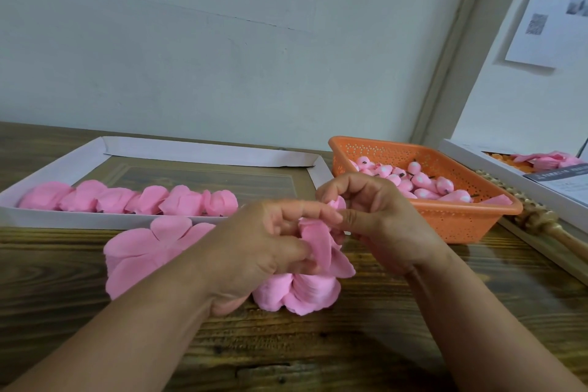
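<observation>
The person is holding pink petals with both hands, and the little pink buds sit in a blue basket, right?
Not quite: the basket is orange, not blue, as the head view shows. The little pink buds do sit in it, and the left hand and right hand both hold the pink petals.

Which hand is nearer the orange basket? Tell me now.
Right. The right hand sits just before the orange basket, at its near-left corner; the left hand lies farther left, gripping the pink flower.
</observation>
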### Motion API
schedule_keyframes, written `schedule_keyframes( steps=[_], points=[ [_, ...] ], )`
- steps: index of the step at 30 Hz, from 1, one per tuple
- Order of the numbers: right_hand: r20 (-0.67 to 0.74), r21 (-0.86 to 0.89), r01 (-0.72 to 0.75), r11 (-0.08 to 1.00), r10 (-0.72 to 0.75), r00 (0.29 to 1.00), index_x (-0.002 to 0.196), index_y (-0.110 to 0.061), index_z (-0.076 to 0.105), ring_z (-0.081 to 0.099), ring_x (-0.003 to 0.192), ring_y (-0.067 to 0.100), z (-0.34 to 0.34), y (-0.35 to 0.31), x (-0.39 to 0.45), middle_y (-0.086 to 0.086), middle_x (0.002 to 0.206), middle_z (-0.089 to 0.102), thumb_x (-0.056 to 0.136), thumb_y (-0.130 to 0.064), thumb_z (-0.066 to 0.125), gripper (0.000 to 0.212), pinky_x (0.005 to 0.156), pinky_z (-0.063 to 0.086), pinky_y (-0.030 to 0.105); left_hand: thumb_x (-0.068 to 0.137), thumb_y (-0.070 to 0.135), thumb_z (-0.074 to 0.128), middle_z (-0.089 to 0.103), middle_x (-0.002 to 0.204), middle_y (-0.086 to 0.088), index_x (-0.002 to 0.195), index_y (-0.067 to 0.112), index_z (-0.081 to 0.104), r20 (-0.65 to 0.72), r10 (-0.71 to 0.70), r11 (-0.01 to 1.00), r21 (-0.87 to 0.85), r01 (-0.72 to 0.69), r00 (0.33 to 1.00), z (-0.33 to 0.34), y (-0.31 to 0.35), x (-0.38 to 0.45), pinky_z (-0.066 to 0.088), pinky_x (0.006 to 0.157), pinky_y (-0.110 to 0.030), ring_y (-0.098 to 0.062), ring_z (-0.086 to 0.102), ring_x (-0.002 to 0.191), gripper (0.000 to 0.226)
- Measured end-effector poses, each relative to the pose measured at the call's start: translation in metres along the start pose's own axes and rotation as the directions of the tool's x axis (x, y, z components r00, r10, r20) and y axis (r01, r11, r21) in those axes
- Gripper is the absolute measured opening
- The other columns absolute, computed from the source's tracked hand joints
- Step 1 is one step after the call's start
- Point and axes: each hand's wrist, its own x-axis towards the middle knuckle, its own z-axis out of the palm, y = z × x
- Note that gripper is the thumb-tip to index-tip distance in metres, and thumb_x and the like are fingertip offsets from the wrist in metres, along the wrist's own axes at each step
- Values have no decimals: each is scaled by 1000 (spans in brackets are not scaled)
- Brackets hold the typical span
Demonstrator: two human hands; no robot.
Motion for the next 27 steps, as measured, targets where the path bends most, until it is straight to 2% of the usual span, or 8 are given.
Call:
schedule_keyframes(
  steps=[4,8,10,16,19,21,25,27],
  points=[
    [-28,1,-11,1000,11,1000,77,-10,63,49,54,20,0,2,0,11,70,56,70,0,65,12,50,45,24,78,-20,59,71,82,-12,69,20,65,-21,10,999,49,-9,1000,-3,1,-1,58,68,-26,-20,71,80,42],
    [-42,22,-12,1000,13,999,79,-5,60,50,54,18,-1,0,-1,6,66,58,70,1,64,11,50,45,23,84,-12,58,70,96,-22,61,19,59,43,17,997,-79,-14,999,-7,3,-2,58,67,-27,-33,71,91,39],
    [-39,34,-1,999,3,999,80,-3,60,50,54,20,-1,-2,-1,7,67,58,71,1,64,10,49,46,23,77,-4,59,67,95,-23,60,18,59,58,12,991,-135,-4,998,-10,4,-3,59,69,-30,-35,70,94,29],
    [-9,26,-3,1000,3,1000,77,-6,62,49,54,19,0,-2,0,8,68,56,71,1,64,10,50,44,23,81,-1,65,64,97,-27,69,16,58,97,-16,995,-99,25,995,-17,7,-4,60,75,-35,-39,68,98,22],
    [-4,17,-4,1000,4,1000,77,-7,62,49,54,20,0,-2,-1,8,68,57,71,0,65,10,50,44,24,73,3,62,63,89,-25,73,16,59,90,-20,995,-96,29,996,-18,6,-4,60,74,-35,-38,69,94,14],
    [-7,20,-3,1000,3,1000,78,-5,61,49,54,20,0,-2,-1,7,68,58,71,1,64,10,50,44,24,73,2,66,62,86,-26,84,14,55,85,-18,993,-117,28,996,-19,6,-3,60,71,-33,-39,69,94,20],
    [-22,29,6,1000,-6,1000,78,-3,59,49,52,18,1,-4,-1,5,66,59,71,2,64,10,49,44,23,72,5,65,68,63,-6,107,12,44,82,13,993,-116,-3,997,-17,6,-2,60,76,-33,-33,71,91,42],
    [-23,40,13,999,-12,1000,77,-3,59,49,53,19,1,-4,-2,6,67,58,71,2,63,9,49,44,23,72,5,62,72,72,-10,110,13,45,66,12,990,-141,-2,998,-17,6,-1,60,72,-31,-32,71,89,42]
  ],
)
